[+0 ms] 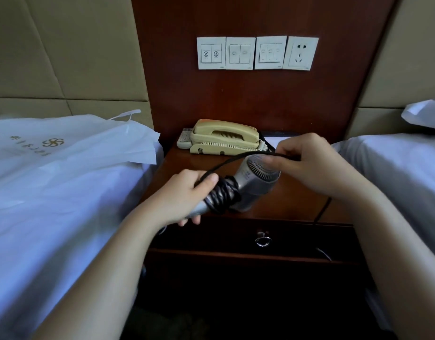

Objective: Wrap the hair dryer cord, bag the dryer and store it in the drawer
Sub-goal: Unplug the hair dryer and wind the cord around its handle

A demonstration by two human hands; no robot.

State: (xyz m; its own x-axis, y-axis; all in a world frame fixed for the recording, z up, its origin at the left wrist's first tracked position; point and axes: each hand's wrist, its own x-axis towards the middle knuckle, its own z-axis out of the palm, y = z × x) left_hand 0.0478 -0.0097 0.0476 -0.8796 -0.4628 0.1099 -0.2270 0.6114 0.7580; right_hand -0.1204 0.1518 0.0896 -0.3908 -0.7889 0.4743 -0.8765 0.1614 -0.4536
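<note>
You hold the hair dryer (pixel 258 177) just above the tabletop (pixel 285 204), near its front edge. Your left hand (pixel 187 195) is closed around the grey handle, and the thumb presses on the black cord (pixel 223 195), which lies in several turns around that handle. Your right hand (pixel 309 163) pinches the free part of the cord over the round back grille of the dryer. From there the cord drops past the front edge of the tabletop.

At the back of the tabletop stands a beige telephone (pixel 223 137), with a remote control (pixel 184 141) touching its left side. Under the front edge is the drawer (pixel 248 238), dark wood with a metal ring pull (whether it is fully closed I cannot tell).

The white bag (pixel 76 143), with a gold logo, lies flat on the bed (pixel 52 204) to the left of the tabletop. A second bed (pixel 395 168) with a pillow (pixel 424 114) is on the right of the tabletop.

Above the tabletop rises a red-brown wooden panel (pixel 236 99) with three switch plates (pixel 241 53) and one socket (pixel 301 54) in a row. Beige padded wall (pixel 64 57) is on both sides of it.
</note>
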